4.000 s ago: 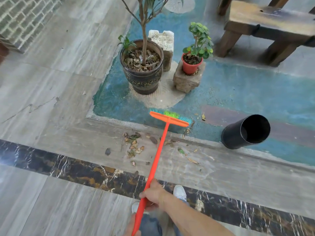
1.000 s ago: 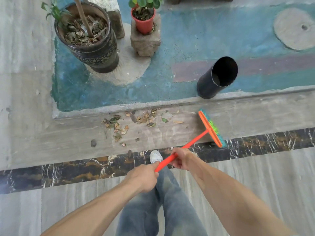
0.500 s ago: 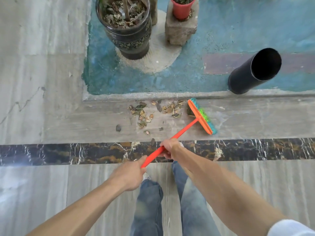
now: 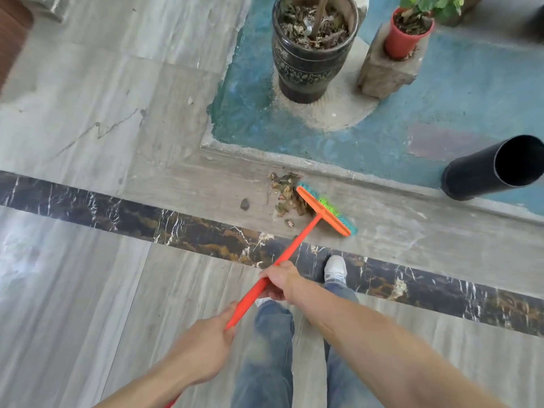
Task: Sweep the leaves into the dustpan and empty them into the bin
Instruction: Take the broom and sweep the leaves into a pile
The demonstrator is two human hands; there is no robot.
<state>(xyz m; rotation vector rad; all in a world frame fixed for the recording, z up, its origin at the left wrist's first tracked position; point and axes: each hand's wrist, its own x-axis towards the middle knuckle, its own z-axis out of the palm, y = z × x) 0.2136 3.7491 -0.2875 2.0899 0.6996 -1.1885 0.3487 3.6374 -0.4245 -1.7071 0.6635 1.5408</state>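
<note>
An orange broom point(image 4: 294, 248) with green and blue bristles rests its head on the grey floor strip. Its head presses against the right side of a small heap of dry leaves point(image 4: 287, 194). My right hand point(image 4: 278, 279) grips the orange handle about midway. Lower down, my left hand point(image 4: 206, 347) holds the handle near its end. One loose leaf point(image 4: 244, 204) lies left of the heap. A black cylindrical bin point(image 4: 494, 169) stands on the blue floor at the right, its mouth open. No dustpan is in view.
A large dark plant pot point(image 4: 312, 51) and a small red pot point(image 4: 407, 32) on a stone block point(image 4: 385, 72) stand on the blue floor beyond a low ledge point(image 4: 338, 169). My feet stand on the black marble band point(image 4: 188, 231).
The broom head has pushed left and gathered the scattered leaves into a tighter heap. Before that, it swung from the blue floor over to the right of the leaves.
</note>
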